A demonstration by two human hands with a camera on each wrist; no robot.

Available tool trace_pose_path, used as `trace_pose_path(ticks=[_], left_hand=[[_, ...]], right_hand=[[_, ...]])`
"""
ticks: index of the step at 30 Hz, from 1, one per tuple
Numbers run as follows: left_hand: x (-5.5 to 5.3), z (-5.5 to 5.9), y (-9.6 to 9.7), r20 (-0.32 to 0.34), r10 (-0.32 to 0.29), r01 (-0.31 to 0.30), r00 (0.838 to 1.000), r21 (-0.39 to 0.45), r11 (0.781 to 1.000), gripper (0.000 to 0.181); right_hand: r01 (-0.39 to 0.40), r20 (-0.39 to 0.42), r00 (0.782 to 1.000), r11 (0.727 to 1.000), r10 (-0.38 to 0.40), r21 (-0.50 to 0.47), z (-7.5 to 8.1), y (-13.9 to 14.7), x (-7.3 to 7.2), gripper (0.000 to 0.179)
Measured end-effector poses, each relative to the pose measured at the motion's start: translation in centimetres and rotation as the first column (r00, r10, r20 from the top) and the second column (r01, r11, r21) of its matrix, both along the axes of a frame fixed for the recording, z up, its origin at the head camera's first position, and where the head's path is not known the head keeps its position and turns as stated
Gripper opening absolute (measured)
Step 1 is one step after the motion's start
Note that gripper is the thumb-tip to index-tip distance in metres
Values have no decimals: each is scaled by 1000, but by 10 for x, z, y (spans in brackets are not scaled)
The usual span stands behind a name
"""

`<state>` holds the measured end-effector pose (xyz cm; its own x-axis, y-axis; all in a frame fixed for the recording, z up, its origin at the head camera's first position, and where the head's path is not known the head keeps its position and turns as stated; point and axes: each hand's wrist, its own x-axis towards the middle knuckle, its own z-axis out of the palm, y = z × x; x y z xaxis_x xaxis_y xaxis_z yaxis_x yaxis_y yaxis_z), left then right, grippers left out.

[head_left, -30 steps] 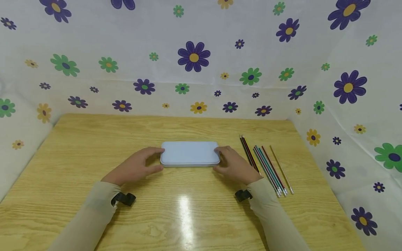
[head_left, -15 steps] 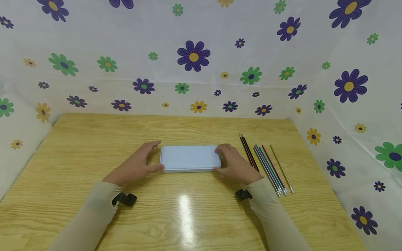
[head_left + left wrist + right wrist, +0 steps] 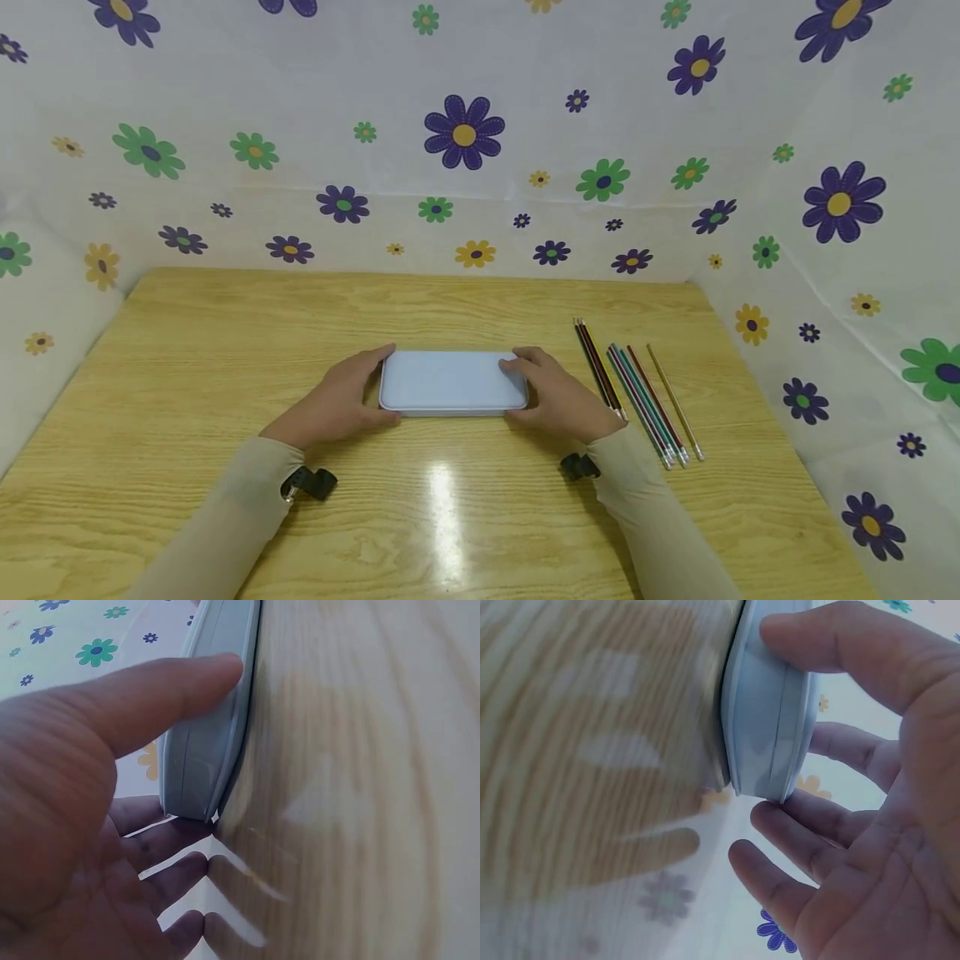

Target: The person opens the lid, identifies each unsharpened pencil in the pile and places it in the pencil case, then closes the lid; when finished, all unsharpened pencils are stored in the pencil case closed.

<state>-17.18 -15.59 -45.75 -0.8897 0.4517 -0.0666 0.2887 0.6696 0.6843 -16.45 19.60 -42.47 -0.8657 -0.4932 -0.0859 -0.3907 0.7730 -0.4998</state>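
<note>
A pale blue pencil case (image 3: 450,382) with rounded corners lies flat, its long side facing me, on the wooden table (image 3: 360,517). My left hand (image 3: 337,404) holds its left end, thumb along the near side and fingertips at the far left corner. At the right end, my right hand (image 3: 558,400) grips it with the thumb on the near side and a finger over the top. The left wrist view shows the thumb against the side wall of the case (image 3: 202,765). In the right wrist view, the thumb presses the case's side (image 3: 769,712), with lower fingers spread behind.
To the right lie several dark pencils (image 3: 597,367), a group of teal and red pencils (image 3: 641,400) and a lone gold pencil (image 3: 675,400). A white cloth with printed flowers (image 3: 463,133) hangs behind the table and along both sides.
The case has slid slightly toward me. My left fingers lifted off its far edge, then came back to the corner. A right finger has moved further over the top.
</note>
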Motion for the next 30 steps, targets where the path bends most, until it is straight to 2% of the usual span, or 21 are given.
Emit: trace_pose_path(ticks=[11,17,20,24,30], left_hand=[[5,5,3,10,0,0,1000,-50,999,110],[9,9,3,-69,-25,18,997,-104,994,104],[10,10,4,-91,-32,21,995,-118,993,103],[10,9,5,-112,-41,26,993,-137,990,102],[9,6,4,-130,-45,26,991,-142,990,101]], right_hand=[[-71,-84,993,992,80,107,8,-12,0,69],[-112,-98,985,955,144,274,17,-16,-7,68],[-146,-89,979,935,183,323,20,-17,-13,68],[-181,-81,972,919,222,351,22,-16,-19,68],[-208,-87,963,911,254,356,24,-16,-22,65]])
